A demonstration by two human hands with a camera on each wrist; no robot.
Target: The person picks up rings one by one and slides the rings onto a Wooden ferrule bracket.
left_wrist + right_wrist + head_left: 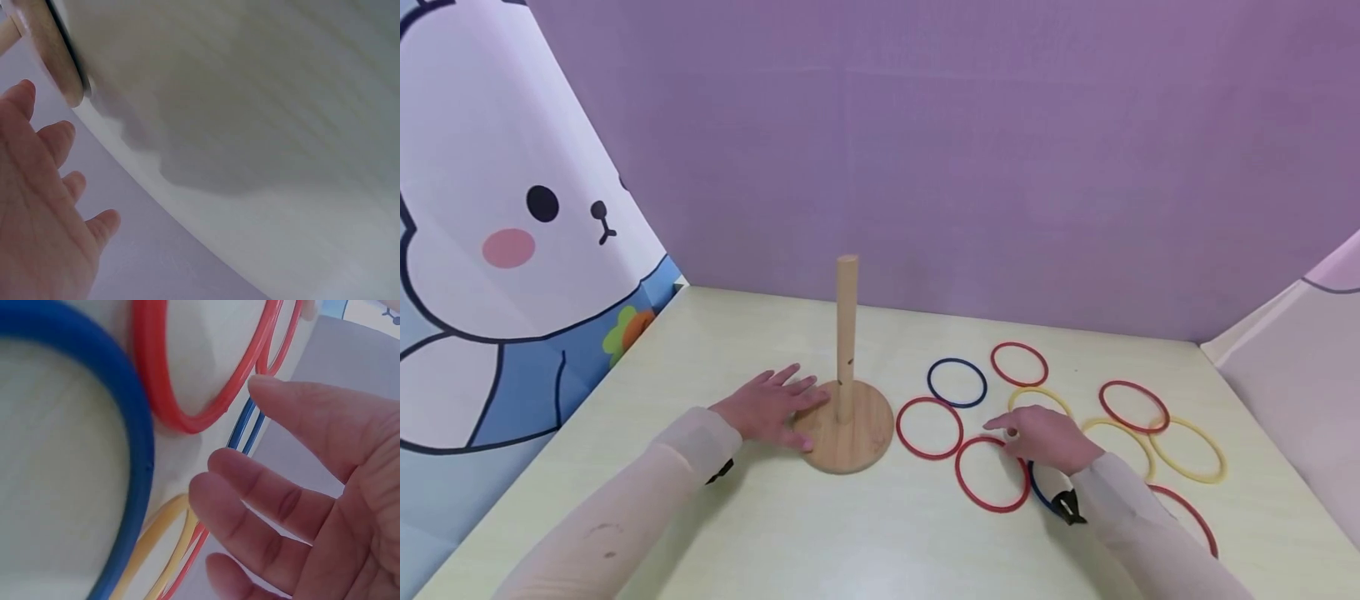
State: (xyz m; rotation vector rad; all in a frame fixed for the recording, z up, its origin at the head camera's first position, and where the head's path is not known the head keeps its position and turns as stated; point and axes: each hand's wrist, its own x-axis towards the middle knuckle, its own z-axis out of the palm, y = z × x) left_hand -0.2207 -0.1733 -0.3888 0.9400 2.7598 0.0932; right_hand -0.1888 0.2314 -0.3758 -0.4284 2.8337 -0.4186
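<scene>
A round wooden base (868,442) with an upright wooden pole (847,333) stands mid-table. My left hand (767,410) is spread at the base's left side, its fingertips overlapping the rim in the head view. The left wrist view shows those fingers apart, with nothing between them. My right hand (1047,437) hovers over the rings with thumb and fingers loosely bent and holding nothing. Closest to it are a red ring (992,509), a blue ring (142,437) partly covered by the wrist in the head view, and a yellow ring (150,540) behind the hand.
Left of these lie another red ring (928,457) and a blue ring (957,406). A red ring (1019,343) lies farther back. To the right, a red ring (1133,383) overlaps a yellow ring (1187,479); another red ring (1206,533) is partly under the right sleeve. Purple cloth (925,167) hangs behind.
</scene>
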